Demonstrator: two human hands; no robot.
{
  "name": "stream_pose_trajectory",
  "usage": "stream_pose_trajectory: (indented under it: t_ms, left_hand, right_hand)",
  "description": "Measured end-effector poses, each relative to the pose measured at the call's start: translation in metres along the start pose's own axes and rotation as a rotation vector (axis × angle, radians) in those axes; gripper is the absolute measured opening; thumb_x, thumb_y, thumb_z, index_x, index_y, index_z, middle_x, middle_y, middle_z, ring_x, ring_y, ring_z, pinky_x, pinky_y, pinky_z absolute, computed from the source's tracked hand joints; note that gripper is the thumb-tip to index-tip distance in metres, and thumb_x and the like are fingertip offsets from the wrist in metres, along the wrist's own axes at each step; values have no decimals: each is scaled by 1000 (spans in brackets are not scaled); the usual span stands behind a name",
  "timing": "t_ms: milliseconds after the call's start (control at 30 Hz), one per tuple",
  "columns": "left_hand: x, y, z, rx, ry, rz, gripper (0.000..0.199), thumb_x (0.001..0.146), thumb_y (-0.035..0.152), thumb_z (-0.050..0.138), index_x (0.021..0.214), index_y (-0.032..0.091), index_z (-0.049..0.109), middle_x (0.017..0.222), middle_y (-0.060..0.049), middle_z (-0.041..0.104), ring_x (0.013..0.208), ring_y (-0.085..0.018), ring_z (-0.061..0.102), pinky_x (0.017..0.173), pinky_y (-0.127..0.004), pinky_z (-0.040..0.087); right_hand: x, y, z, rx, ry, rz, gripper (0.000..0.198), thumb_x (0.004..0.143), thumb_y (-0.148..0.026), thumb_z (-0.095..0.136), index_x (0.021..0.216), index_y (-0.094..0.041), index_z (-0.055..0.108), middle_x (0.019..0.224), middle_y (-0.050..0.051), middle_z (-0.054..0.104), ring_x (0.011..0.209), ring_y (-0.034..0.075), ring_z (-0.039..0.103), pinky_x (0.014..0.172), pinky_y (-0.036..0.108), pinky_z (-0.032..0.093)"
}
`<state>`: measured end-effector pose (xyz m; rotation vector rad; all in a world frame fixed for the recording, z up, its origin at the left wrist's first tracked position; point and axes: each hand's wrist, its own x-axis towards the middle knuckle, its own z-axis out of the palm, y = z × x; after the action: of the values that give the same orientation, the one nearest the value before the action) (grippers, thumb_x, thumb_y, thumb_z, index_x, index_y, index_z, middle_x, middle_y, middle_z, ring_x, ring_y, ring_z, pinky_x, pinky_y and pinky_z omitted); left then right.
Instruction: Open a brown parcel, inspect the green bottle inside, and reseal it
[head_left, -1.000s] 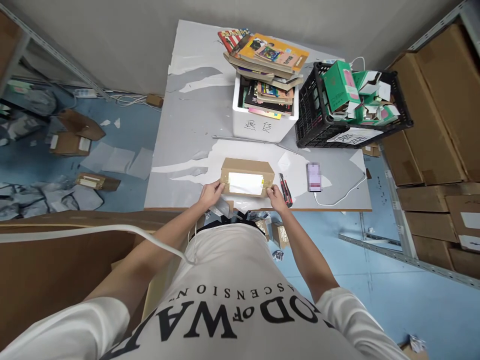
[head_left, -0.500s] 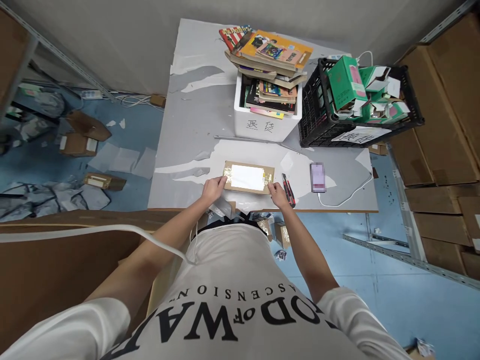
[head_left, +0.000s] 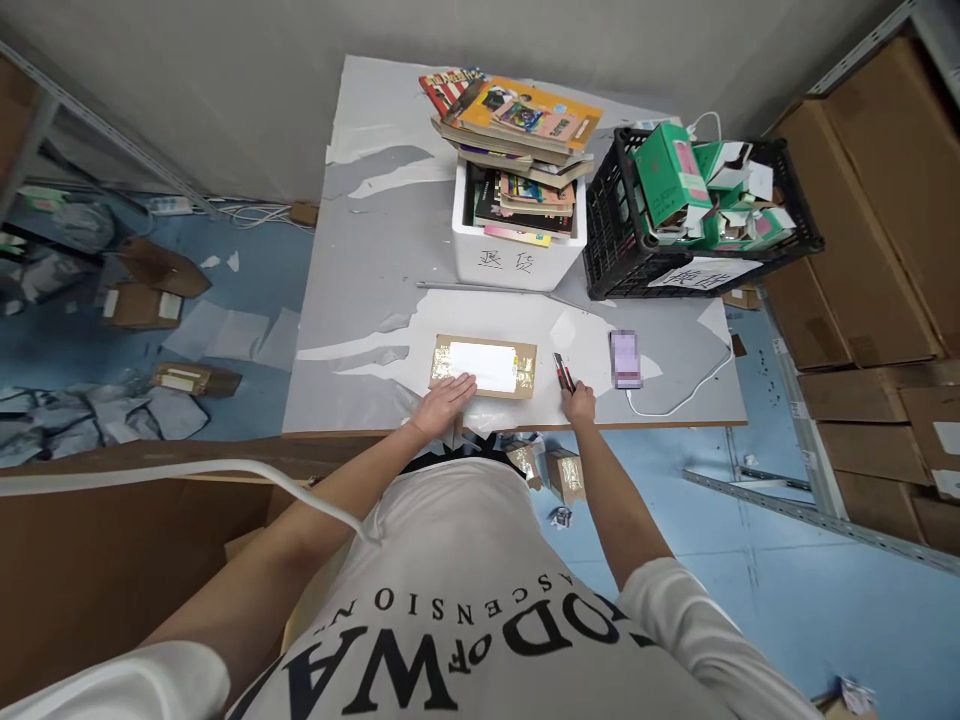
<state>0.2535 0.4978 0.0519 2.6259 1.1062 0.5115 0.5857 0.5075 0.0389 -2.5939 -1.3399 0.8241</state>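
A small taped cardboard box [head_left: 526,372] with a white label lies flat near the table's front edge. My left hand [head_left: 445,403] rests on its front left part, fingers stretched out over the box and label. To the right of the box, my right hand [head_left: 579,403] is closed around the rear end of a red and black utility knife [head_left: 562,372]. The knife's tip points away from me, toward the back of the table. A phone [head_left: 625,360] on a white cable lies just right of the knife.
At the back of the grey table [head_left: 375,240] stands a white bin [head_left: 517,262] piled with books. Beside it is a black crate [head_left: 615,250] holding green boxes. Cartons [head_left: 877,220] are stacked at right, and a large open carton [head_left: 112,560] stands at lower left.
My right hand has left the box's right end and moved right onto the utility knife. My left hand has shifted from the box's left edge onto its top. The view has shifted slightly.
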Motion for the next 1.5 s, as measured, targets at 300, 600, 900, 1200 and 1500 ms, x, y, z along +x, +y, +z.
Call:
stream_pose_trajectory:
  t_ms: [300, 600, 900, 1200, 1500]
  left_hand:
    - [1, 3, 10, -4, 123, -8, 48, 90, 2, 30, 130, 15, 54, 129, -12, 61, 130, -20, 49, 105, -44, 45]
    - [3, 3, 14, -43, 209, 18, 41, 92, 7, 34, 126, 13, 56, 126, -15, 63, 128, -22, 51, 104, -45, 45]
    - [1, 1, 25, -47, 285, 26, 38, 94, 8, 35, 125, 13, 56, 125, -14, 64, 128, -21, 51, 106, -45, 44]
    - [0, 1, 23, -11, 285, 40, 36, 93, 8, 38, 124, 11, 56, 126, -15, 63, 129, -21, 50, 107, -44, 43]
    - [3, -3, 19, -53, 132, -17, 39, 94, 10, 34, 125, 14, 57, 127, -15, 62, 129, -22, 50, 107, -46, 43]
  right_hand:
    - [0, -28, -35, 23, 67, -189, 44, 91, -28, 37, 128, -7, 48, 119, 20, 57, 110, 25, 57, 91, 36, 46]
    - [-64, -171, -68, -576, -387, -1173, 56, 98, -30, 33, 151, -38, 16, 116, 8, 61, 97, 25, 64, 79, 32, 45]
    - [-71, -196, -60, -957, -413, -1211, 66, 97, -18, 29, 151, -40, -1, 118, 10, 58, 92, 23, 66, 78, 32, 44]
    - [-73, -195, -62, -1032, -389, -1223, 70, 95, -14, 26, 149, -41, -9, 116, 11, 59, 87, 23, 68, 74, 31, 45]
    - [-67, -195, -52, -949, -437, -1165, 69, 96, -15, 29, 151, -39, -5, 115, 10, 60, 91, 22, 66, 77, 30, 44]
